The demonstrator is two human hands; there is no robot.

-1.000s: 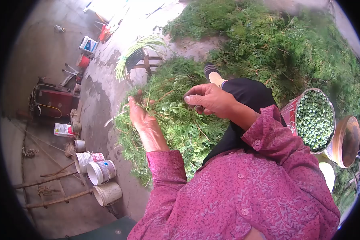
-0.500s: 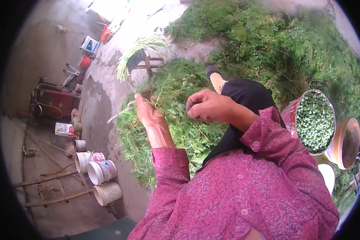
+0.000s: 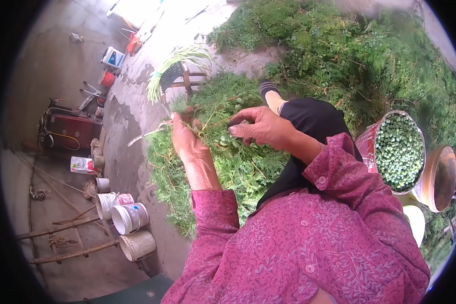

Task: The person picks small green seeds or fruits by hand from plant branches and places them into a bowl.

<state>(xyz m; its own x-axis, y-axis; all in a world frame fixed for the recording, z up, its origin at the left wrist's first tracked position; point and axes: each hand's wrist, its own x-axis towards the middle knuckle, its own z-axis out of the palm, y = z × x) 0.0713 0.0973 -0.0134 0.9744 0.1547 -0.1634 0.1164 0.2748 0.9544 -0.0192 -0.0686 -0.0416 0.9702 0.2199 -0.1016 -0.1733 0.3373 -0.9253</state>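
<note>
While white buckets point(image 3: 130, 219) sit off left, left hand point(image 3: 189, 144) has its fingers curled closed on a leafy branch point(image 3: 215, 117), over the cut greenery point(image 3: 180, 190). Green cones point(image 3: 229, 141) on it sit just beside right hand point(image 3: 268, 126): thumb and fingers nearly together, can't tell if anything's pinched. Far right, red-sided bucket point(image 3: 371, 144) full of cones.
</note>
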